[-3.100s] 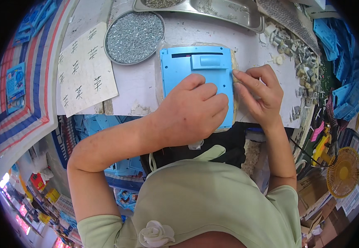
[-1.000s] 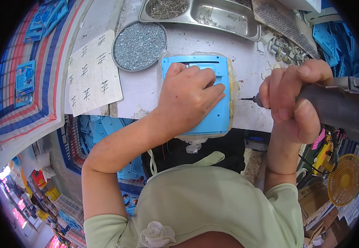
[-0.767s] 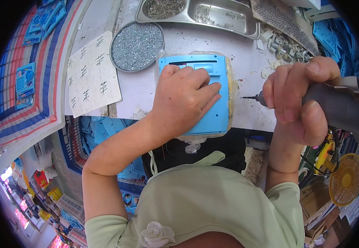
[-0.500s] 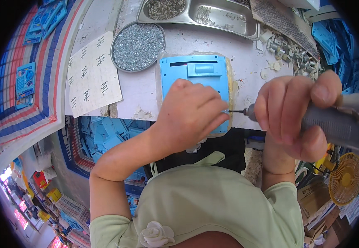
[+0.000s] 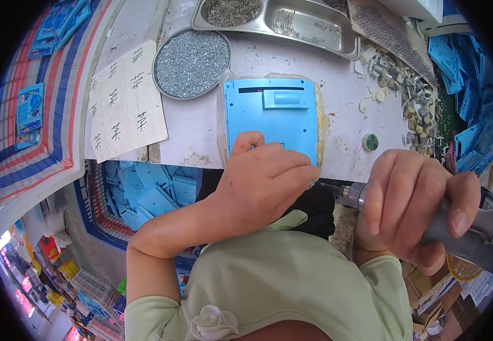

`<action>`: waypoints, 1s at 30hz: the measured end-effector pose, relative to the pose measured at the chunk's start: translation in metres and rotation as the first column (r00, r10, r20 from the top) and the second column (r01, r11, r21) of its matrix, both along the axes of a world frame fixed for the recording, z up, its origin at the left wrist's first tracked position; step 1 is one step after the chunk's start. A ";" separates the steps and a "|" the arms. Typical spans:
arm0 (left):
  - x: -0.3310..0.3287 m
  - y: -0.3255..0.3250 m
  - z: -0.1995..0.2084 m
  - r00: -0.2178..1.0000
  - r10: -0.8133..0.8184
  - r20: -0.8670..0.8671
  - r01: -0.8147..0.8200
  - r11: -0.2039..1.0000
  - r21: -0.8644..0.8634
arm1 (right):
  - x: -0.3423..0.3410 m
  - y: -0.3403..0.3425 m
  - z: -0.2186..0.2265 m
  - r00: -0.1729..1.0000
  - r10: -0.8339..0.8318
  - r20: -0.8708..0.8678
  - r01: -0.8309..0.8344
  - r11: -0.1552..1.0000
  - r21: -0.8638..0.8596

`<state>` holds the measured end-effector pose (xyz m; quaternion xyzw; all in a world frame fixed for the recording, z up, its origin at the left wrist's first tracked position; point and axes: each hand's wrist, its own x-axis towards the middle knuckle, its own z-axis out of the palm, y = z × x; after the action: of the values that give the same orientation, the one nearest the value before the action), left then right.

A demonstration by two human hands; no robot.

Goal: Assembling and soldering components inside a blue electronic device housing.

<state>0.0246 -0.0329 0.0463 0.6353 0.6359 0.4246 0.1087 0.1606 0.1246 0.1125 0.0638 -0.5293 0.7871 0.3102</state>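
Observation:
A light-blue plastic case [image 5: 247, 118] lies flat on a padded, film-wrapped support at the table's front edge. It has a long slot, a raised rectangular block and small holes. My left hand [image 5: 263, 182] is over the case's near edge, fingers curled together with thumb and forefinger pinched near the right corner. Whatever they pinch is hidden. My right hand [image 5: 408, 199] is wrapped round a grey electric screwdriver [image 5: 468, 241], held sideways. Its thin bit points left and reaches the fingertips of my left hand.
Behind the case stand a round dish of screws [image 5: 192, 63] and a divided steel tray [image 5: 309, 40]. A paper sheet [image 5: 127, 108] lies left, small metal parts [image 5: 417, 102] right. More blue pieces fill a bin [image 5: 144, 193] below the table. A green roll [image 5: 370, 142] lies beyond my right hand.
Both hands and the screwdriver have come nearer to me, from over the case's right side down to its near corner. More of the case and the green roll now show.

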 end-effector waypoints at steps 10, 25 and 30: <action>-0.001 -0.005 -0.003 0.997 -0.001 0.071 0.003 0.999 -0.032 | -0.008 -0.005 -0.005 0.999 -0.008 0.033 0.005 0.997 0.082; -0.170 -0.006 -0.050 0.772 0.480 -0.417 -0.522 0.853 0.016 | 0.005 -0.006 -0.021 0.955 -0.237 0.177 0.220 0.969 0.110; -0.186 -0.003 -0.061 0.642 0.530 -0.553 -0.609 0.791 0.051 | 0.023 -0.015 -0.030 0.970 -0.154 0.190 0.143 0.987 0.068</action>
<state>-0.1616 -0.0355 -0.0147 0.4854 0.8352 0.1944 -0.1704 0.1837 0.1101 0.0828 -0.0449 -0.5812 0.7498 0.3132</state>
